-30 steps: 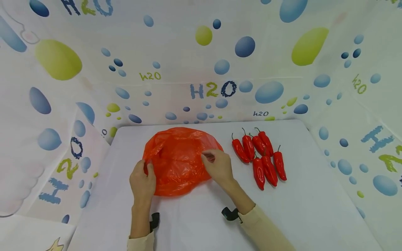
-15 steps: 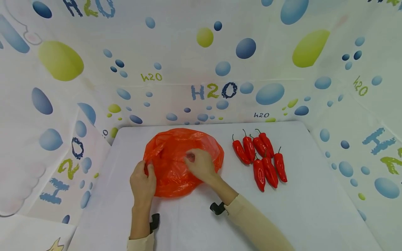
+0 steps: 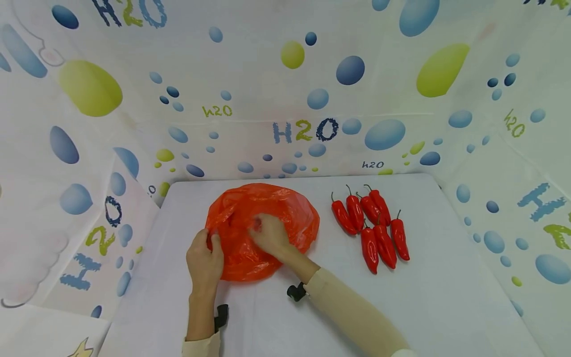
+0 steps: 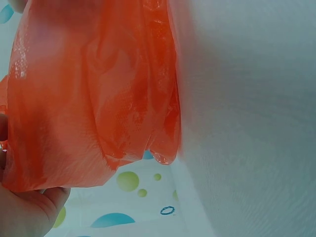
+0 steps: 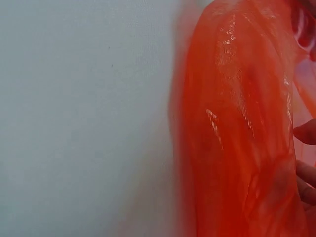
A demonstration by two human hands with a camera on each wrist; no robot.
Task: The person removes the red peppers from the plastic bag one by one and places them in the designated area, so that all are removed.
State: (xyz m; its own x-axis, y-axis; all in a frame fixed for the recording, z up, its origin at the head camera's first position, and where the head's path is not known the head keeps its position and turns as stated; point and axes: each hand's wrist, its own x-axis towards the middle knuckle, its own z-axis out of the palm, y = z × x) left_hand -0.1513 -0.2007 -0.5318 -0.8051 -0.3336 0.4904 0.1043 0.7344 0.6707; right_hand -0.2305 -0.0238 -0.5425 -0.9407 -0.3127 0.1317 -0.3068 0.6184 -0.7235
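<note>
An orange-red plastic bag (image 3: 241, 263) lies on the white table with its wide mouth spread. My left hand (image 3: 205, 258) pinches the bag's left rim between thumb and fingers; in the left wrist view the thumb (image 4: 57, 196) shows against the hanging film (image 4: 89, 108). Over the bag's mouth is my right hand (image 3: 272, 235), fingers loosely bent. The right wrist view has its fingertips (image 5: 307, 132) slightly apart beside the film (image 5: 237, 128), with no object visible between them. A dark red glossy patch at that view's top right is unclear.
Several shiny red peppers (image 3: 369, 248) with green stems lie in a loose group right of the bag. The white table (image 3: 446, 297) meets a patterned backdrop (image 3: 250, 74) at the back and on both sides.
My right hand has moved left from the bag's right rim to over the middle of its mouth. The left hand keeps its grip, and the peppers stay where they were.
</note>
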